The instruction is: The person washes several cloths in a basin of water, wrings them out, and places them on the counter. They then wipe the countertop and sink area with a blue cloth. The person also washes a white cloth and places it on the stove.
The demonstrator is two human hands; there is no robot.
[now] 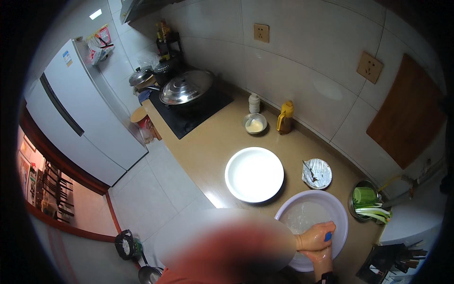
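A lavender plastic basin point(344, 217) with cloudy water stands near the counter's front right, and both hands are over it. My left hand point(314, 236) is closed, with a small blue piece point(327, 236) showing at its fingers; the rest of that object is hidden. Just below and touching it is my right hand point(318, 256), wet, with a dark band on the wrist. Its fingers are mostly covered by the left hand. Left of the basin sits a wide white bowl point(254, 174). A silvery foil-like round dish point(319, 173) with a dark utensil on top lies behind the basin.
Green vegetables point(366, 196) fill a metal bowl at right, beyond a knife rack point(397, 258). A yellow-topped oil bottle point(285, 117), small metal bowl point(254, 124) and white jar point(254, 103) line the wall. A lidded wok point(186, 87) sits on the black cooktop point(189, 124).
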